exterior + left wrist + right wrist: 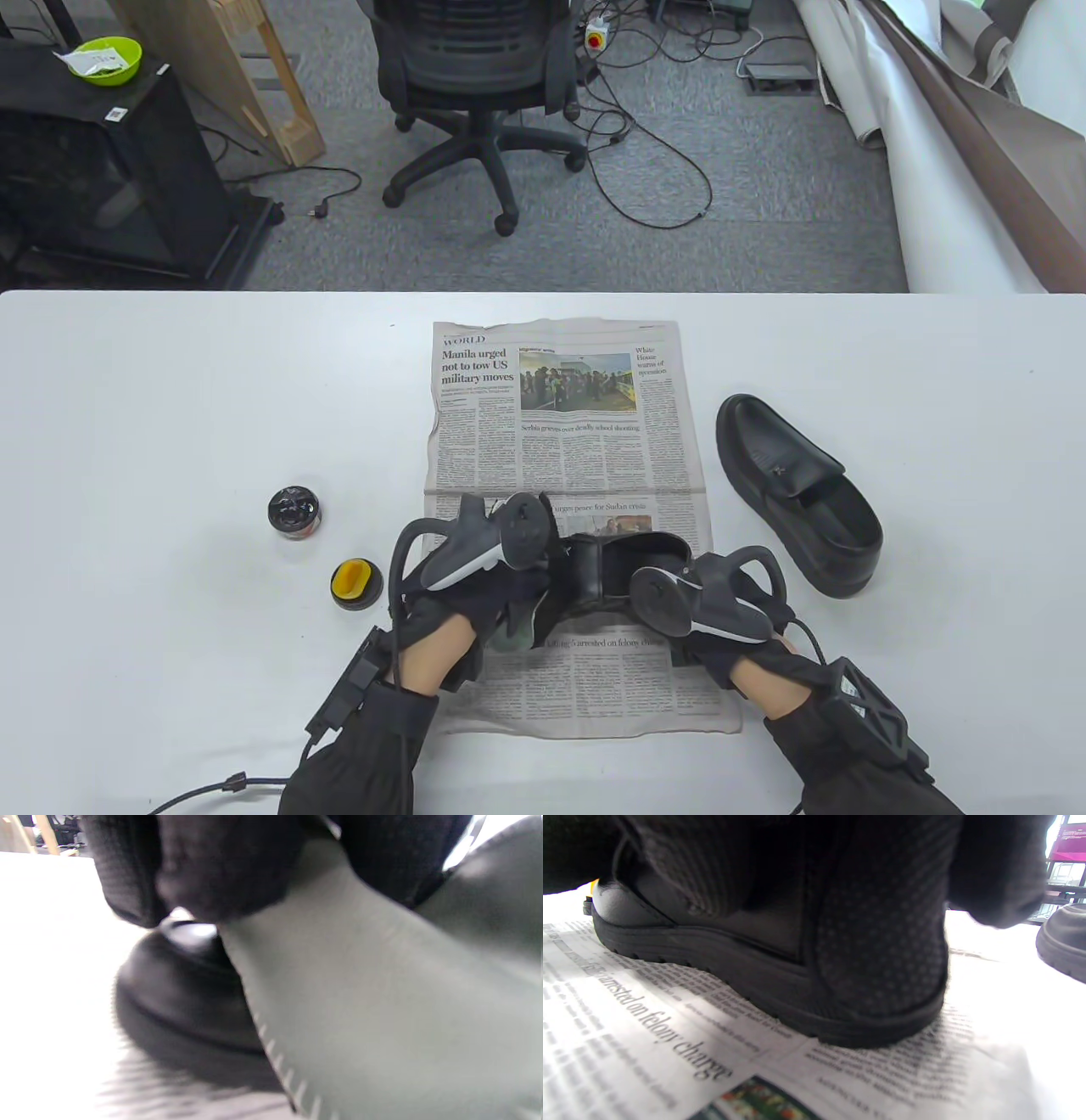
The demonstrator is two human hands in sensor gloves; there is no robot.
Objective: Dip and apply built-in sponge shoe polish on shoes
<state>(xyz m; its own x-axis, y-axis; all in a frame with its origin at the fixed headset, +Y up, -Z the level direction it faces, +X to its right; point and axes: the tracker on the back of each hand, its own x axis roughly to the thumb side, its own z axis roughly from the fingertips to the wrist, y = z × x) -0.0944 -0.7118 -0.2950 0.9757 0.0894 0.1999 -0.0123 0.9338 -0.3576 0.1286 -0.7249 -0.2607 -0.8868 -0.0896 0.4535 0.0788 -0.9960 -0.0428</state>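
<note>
White counter (170, 407) fills the near half of the table view, and a newspaper (560, 424) lies flat on it in the middle. A black shoe (619, 569) sits on the near part of the paper. The left hand (475, 594) holds the shoe at its left end, with a grey cloth (382, 984) under its fingers, so its grip is closed on them. The right hand (721, 620) holds the shoe at its right end, and the right wrist view shows gloved fingers (874, 942) pressed on the heel. The other black shoe (797, 492) rests on the bare counter, just right of the paper.

To the left of the paper stand two small things, well apart from the shoes. One is an open tin of dark polish (293, 512). The other is a lid with a yellow sponge (356, 581), nearer the left hand.

Past the counter is grey carpet (721, 212) with loose cables (653, 161), a black office chair (475, 76), a black cabinet (119, 170) with a green bowl (103, 58) on top, and a leaning wood board (221, 76).
</note>
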